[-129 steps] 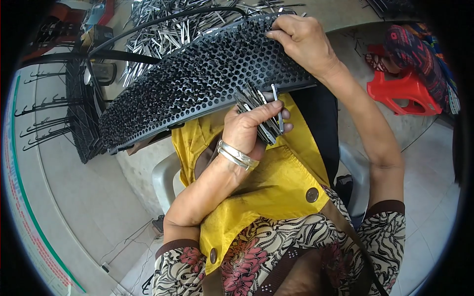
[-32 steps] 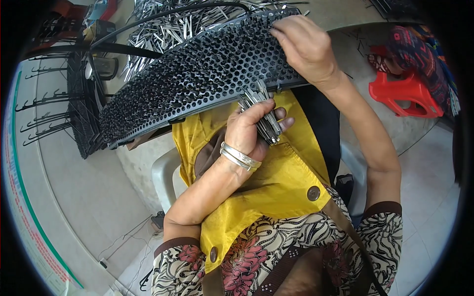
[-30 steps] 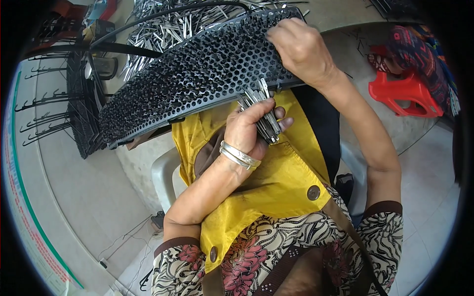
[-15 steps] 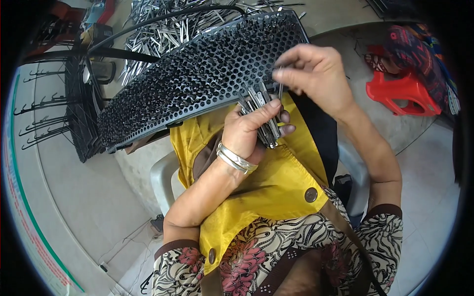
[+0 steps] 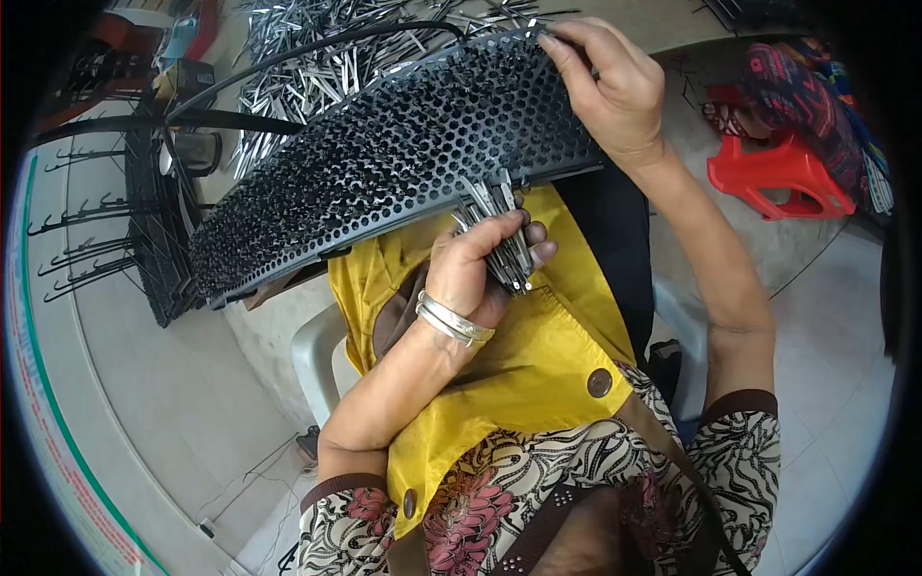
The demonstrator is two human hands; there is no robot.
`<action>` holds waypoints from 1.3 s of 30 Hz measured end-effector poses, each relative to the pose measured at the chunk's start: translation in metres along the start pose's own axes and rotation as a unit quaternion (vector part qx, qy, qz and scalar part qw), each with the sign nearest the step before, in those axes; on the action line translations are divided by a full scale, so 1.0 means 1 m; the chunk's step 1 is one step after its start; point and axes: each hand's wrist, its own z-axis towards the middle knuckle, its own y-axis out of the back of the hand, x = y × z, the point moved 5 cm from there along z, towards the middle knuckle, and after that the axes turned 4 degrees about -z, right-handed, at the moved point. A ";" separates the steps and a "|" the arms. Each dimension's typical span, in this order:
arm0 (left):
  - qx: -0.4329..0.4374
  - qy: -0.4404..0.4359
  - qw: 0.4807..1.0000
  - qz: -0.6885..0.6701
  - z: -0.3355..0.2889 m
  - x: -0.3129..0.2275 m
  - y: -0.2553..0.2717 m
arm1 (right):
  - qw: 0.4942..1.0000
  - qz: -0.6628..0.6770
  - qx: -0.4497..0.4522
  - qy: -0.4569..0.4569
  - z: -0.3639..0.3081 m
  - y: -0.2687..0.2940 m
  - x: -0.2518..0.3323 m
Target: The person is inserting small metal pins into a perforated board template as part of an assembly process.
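My left hand (image 5: pixel 471 259) is wrapped round a bundle of slim metal strips (image 5: pixel 507 254), their ends sticking out on both sides of the fist. Just beyond it, a black perforated tray (image 5: pixel 538 120) slants across my lap. Many of its round holes on the left and along the far side hold upright dark pieces; bare holes show toward the right. At the tray's far right corner, my right hand (image 5: pixel 615 91) has thumb and forefinger pinched together. Whatever lies between those fingertips is too small to make out. A yellow apron (image 5: pixel 499 370) covers my lap.
Behind the tray, a large heap of metal strips (image 5: pixel 317 72) is spread out. Black racks with hooks (image 5: pixel 158 211) stand at the left. On the right is a red plastic stool (image 5: pixel 768 187) beside patterned cloth (image 5: pixel 792 115). A black strap (image 5: pixel 230 120) crosses at the upper left.
My right hand has moved away from the bundle, up to the tray's far right corner, fingers still pinched. The left hand keeps its bundle and has barely shifted.
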 end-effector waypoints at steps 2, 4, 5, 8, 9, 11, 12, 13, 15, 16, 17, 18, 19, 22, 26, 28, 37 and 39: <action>0.002 -0.012 1.000 0.000 -0.001 -0.001 -0.001 | 1.000 0.015 0.009 0.020 0.000 -0.003 0.007; 0.006 -0.022 1.000 0.001 -0.001 -0.002 -0.002 | 0.998 0.004 0.005 0.059 -0.001 -0.007 0.009; 0.012 -0.025 1.000 0.006 -0.002 -0.002 -0.004 | 0.995 -0.009 0.001 0.097 -0.001 -0.008 0.011; 0.016 -0.036 0.999 0.018 -0.004 -0.004 -0.007 | 0.988 -0.005 0.005 0.157 0.002 -0.010 0.018; 0.014 -0.045 0.999 0.027 -0.005 -0.005 -0.007 | 0.988 -0.004 0.006 0.157 0.002 -0.011 0.018; 0.016 -0.050 0.998 0.032 -0.005 -0.005 -0.007 | 0.985 -0.023 0.002 0.168 0.001 -0.011 0.021; 0.018 -0.056 0.998 0.037 -0.006 -0.005 -0.007 | 0.985 -0.023 0.003 0.168 0.001 -0.011 0.020; 0.017 -0.056 0.998 0.037 -0.006 -0.005 -0.008 | 0.986 -0.025 -0.001 0.165 0.000 -0.010 0.018; 0.003 -0.063 0.997 0.039 -0.007 -0.006 -0.008 | 0.987 -0.026 -0.005 0.160 0.000 -0.010 0.017; 0.003 -0.063 0.997 0.039 -0.007 -0.006 -0.009 | 0.988 -0.022 0.003 0.153 -0.001 -0.011 0.017; 0.006 -0.066 0.997 0.041 -0.007 -0.006 -0.010 | 0.989 -0.018 0.011 0.146 -0.001 -0.011 0.016; 0.009 -0.070 0.997 0.042 -0.007 -0.006 -0.011 | 0.989 -0.018 0.011 0.145 -0.005 -0.013 0.011; 0.008 -0.070 0.997 0.042 -0.008 -0.006 -0.012 | 0.988 -0.024 0.034 0.150 -0.010 -0.017 0.007; 0.008 -0.075 0.996 0.046 -0.009 -0.007 -0.013 | 0.981 -0.066 0.102 0.150 -0.019 -0.024 0.004; 0.023 -0.084 0.995 0.048 -0.009 -0.008 -0.015 | 0.978 -0.085 0.138 0.129 -0.023 -0.022 0.011; 0.026 -0.088 0.995 0.047 -0.010 -0.009 -0.016 | 0.986 -0.033 0.144 0.074 -0.023 -0.013 0.023; 0.076 -0.092 0.990 0.078 -0.015 -0.009 -0.026 | 0.799 0.306 0.349 -0.383 -0.046 -0.005 0.023; 0.073 -0.084 0.990 0.086 -0.012 -0.009 -0.025 | 0.806 0.305 0.333 -0.383 -0.048 -0.003 0.024</action>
